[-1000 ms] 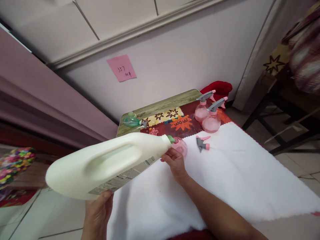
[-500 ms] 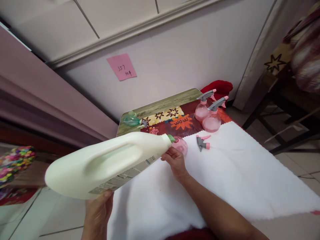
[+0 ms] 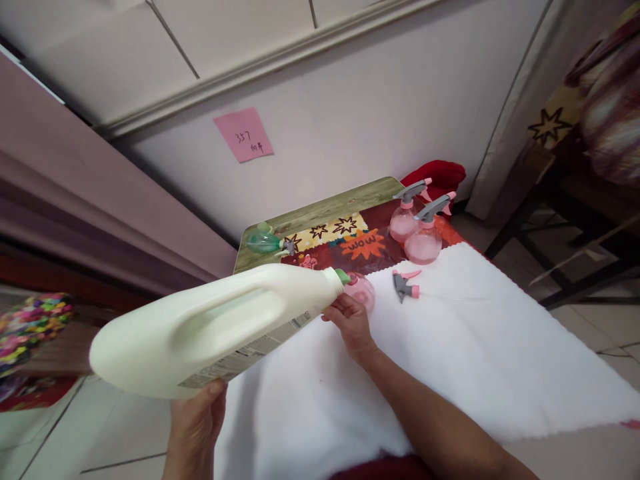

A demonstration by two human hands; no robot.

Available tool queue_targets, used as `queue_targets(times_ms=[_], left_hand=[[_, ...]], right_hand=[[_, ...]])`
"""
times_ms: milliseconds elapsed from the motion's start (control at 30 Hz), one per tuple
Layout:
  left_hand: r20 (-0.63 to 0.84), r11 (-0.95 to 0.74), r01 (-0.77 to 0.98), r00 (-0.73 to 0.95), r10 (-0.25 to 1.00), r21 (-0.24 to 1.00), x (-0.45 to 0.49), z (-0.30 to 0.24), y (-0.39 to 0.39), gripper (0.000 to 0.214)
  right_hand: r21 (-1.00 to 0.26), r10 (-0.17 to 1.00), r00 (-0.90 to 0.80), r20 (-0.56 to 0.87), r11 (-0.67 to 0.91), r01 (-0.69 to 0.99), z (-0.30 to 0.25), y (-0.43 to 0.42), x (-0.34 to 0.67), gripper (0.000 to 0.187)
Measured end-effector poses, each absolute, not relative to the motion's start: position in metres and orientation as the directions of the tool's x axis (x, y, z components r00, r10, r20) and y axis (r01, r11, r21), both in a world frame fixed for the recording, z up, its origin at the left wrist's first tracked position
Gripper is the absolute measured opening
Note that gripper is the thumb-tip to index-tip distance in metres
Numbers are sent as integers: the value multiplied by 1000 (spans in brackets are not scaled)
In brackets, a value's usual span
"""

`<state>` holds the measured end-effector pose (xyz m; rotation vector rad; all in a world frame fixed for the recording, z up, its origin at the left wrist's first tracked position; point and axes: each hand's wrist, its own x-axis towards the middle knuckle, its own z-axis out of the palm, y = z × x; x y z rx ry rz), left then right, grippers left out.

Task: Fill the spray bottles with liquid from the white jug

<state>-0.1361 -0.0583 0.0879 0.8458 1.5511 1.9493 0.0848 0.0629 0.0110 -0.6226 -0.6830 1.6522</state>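
Head view: counting from the middle, a big pale-green jug [image 3: 200,320] tips over at 8 o'clock, its green spout [image 3: 342,275] right by the top of a round pink bottle [image 3: 365,295] near 5. The left hand [image 3: 197,413] holds the jug from below, thumb on its label. The right hand [image 3: 353,328] has bent fingers by the jug's neck; I can't tell what they grip. A gray-and-pink spray top [image 3: 403,288] lies at 4.

left fingers [image 3: 214,389]: partly behind jug [image 3: 150,340] | pink bottle [image 3: 365,292] at spout [image 3: 342,275]: part-hidden (right fingers [image 3: 337,315]) | label print [image 3: 250,351]: too small
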Motion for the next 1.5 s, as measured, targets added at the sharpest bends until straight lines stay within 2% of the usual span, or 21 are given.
queue_targets(times_ms=[733, 1000, 1500], left_hand=[[175, -205, 34, -667, 724, 978, -131, 94, -56, 78], [173, -243, -24, -635, 753, 970, -132, 93, -58, 80], [171, -208, 24, -665, 727, 978, -127, 97, -55, 80]], right_hand=[[-727, 981, -178, -72, -174, -664, 17, 63, 87, 27], [-723, 982, -180, -65, -171, -669, 15, 63, 87, 29], [-728, 983, -168, -80, -172, -664, 16, 63, 87, 29]])
